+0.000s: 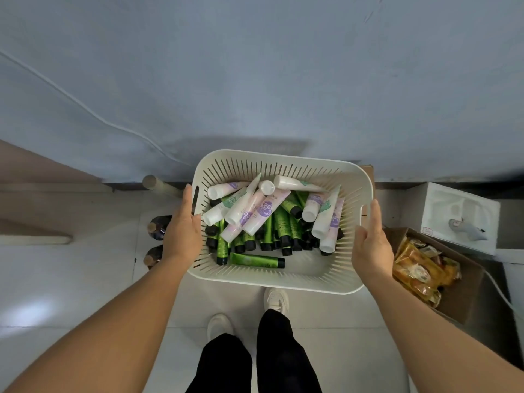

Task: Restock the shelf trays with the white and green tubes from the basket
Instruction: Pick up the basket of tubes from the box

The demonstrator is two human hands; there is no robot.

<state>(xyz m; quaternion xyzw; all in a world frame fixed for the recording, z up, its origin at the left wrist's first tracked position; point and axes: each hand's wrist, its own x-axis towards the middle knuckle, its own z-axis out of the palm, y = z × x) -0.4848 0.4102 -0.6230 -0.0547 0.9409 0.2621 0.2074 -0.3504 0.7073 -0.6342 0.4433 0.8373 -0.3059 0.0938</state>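
1. A white slatted basket (283,275) is in the middle of the view, above a pale tiled floor (71,279) and close to a grey wall (255,66).
2. Inside it lies a loose heap of tubes: white tubes (241,205) with pink and purple print on top, green tubes (256,260) with black caps underneath and along the near side. One green tube lies alone, crosswise, by the near wall.
3. The left hand (183,225) lies against the basket's left side beside the handle slot; its grip is loose, fingers nearly straight, touching the rim, curled round nothing.
4. The right hand (371,245) lies at the basket's right side by the other handle slot, fingers extended and slightly spread; whether it touches the rim I cannot tell.
5. To the right, on the floor, an open cardboard box (465,293) holds yellow and orange packets (422,268); behind it stands a white foam box (459,217).
6. Dark bottles (157,228) stand left of the basket, partly hidden by the left forearm.
7. Below the basket are two white shoes (276,299) and black trouser legs.
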